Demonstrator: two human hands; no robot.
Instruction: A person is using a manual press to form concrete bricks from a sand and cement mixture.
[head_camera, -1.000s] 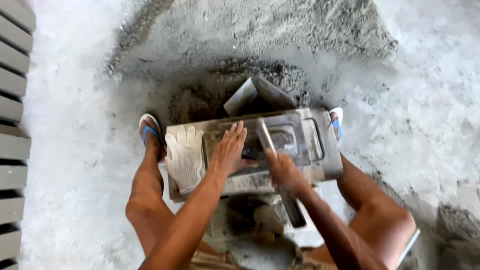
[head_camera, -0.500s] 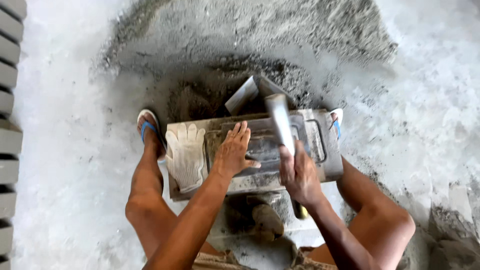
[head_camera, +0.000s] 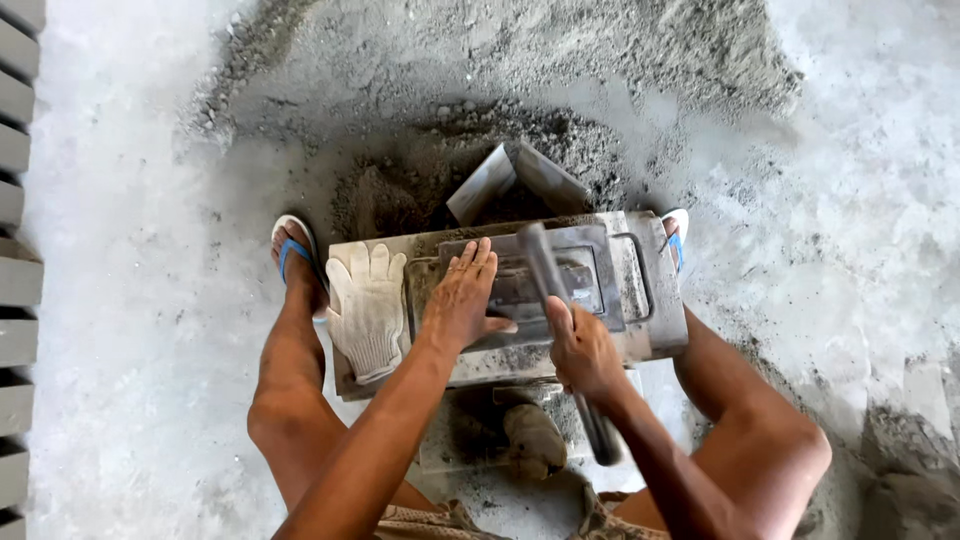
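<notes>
Left hand (head_camera: 462, 300) lies flat on the metal mould (head_camera: 520, 290); right hand (head_camera: 582, 350) is clamped on the bar (head_camera: 545, 275), tamping; glove (head_camera: 367, 308) sits just left, and cement pile (head_camera: 480, 160) waits beyond.

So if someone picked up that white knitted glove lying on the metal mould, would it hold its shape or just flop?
The glove would probably flop: it is knitted fabric and lies flat and limp on the mould, beside the left hand. It looks light, being thin and empty. It seems unlikely to slide or roll, since the ribbed knit should grip the gritty surface.
</notes>
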